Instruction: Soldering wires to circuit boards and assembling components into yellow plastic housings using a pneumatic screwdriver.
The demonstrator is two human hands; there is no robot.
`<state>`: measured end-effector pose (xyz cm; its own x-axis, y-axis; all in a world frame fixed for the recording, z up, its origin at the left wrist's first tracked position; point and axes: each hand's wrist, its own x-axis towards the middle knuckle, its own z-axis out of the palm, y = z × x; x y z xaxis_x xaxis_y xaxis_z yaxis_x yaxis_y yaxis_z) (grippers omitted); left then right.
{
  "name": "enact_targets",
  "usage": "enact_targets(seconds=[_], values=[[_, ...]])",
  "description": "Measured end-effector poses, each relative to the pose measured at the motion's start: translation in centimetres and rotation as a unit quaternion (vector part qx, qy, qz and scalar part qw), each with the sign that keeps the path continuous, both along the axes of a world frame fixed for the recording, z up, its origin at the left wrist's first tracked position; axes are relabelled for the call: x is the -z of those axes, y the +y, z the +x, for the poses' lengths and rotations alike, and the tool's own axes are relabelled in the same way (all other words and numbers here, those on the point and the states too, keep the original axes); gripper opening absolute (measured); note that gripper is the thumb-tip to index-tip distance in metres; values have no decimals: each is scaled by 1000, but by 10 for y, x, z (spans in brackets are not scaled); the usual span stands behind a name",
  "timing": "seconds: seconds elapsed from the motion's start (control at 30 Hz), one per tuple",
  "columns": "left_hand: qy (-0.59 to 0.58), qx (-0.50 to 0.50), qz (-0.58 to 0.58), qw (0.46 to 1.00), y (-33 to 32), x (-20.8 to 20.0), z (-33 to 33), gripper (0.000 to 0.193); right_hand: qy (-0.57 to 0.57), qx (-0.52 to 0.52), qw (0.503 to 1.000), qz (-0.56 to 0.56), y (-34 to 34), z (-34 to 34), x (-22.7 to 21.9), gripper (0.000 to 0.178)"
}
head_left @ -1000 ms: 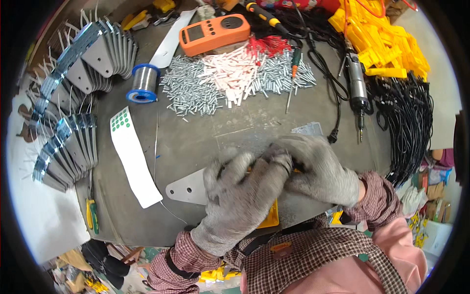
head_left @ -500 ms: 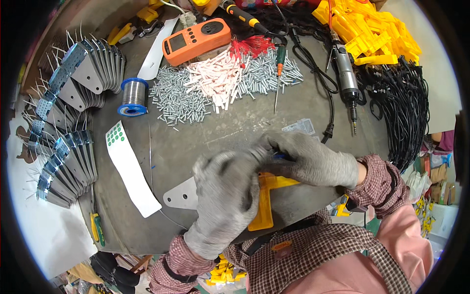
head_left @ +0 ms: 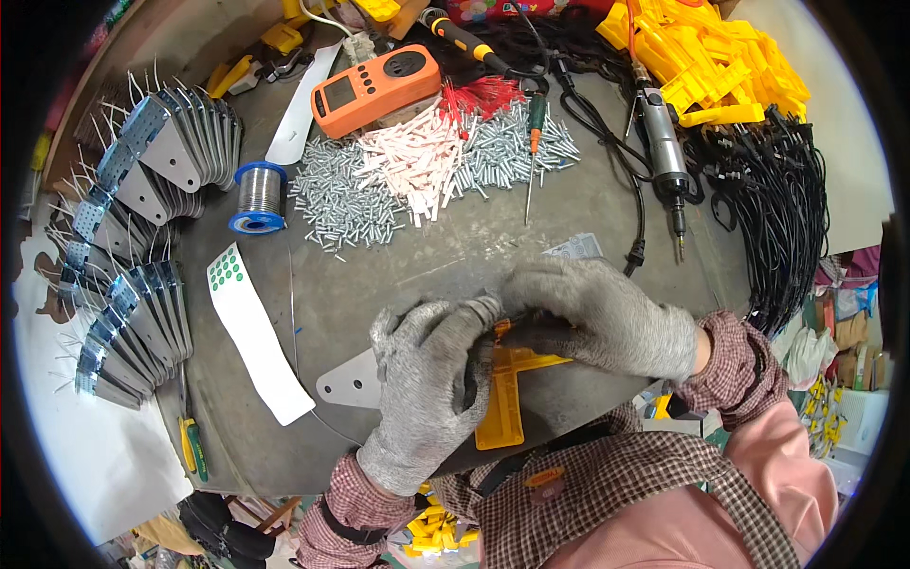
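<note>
Above the grey bench (head_left: 351, 294), the gloved left hand (head_left: 427, 375) and right hand (head_left: 602, 318) are held close, curled; whether anything is gripped cannot be told. Beneath, a yellow plastic part (head_left: 502, 412) is partly covered, as is a grey plate (head_left: 346, 373).

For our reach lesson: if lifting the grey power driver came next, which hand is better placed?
Probably the right hand: it's nearer the grey power driver; the left hand sits farther left.
</note>
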<state>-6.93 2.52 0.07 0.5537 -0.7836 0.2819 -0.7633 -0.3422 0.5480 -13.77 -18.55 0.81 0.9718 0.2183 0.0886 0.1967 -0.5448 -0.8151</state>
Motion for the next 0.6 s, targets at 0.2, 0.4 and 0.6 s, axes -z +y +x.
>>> enact_targets(seconds=[0.2, 0.4, 0.6], values=[[202, -68, -110, 971, 6, 23, 1, 33, -123, -36, 961, -246, 1, 0, 2, 36], [204, -51, -121, 970, 4, 7, 1, 25, -71, 21, 997, -24, 4, 8, 15, 25], [-57, -59, 43, 996, 8, -38, 0, 32, 32, 45, 995, 86, 1, 12, 16, 17]])
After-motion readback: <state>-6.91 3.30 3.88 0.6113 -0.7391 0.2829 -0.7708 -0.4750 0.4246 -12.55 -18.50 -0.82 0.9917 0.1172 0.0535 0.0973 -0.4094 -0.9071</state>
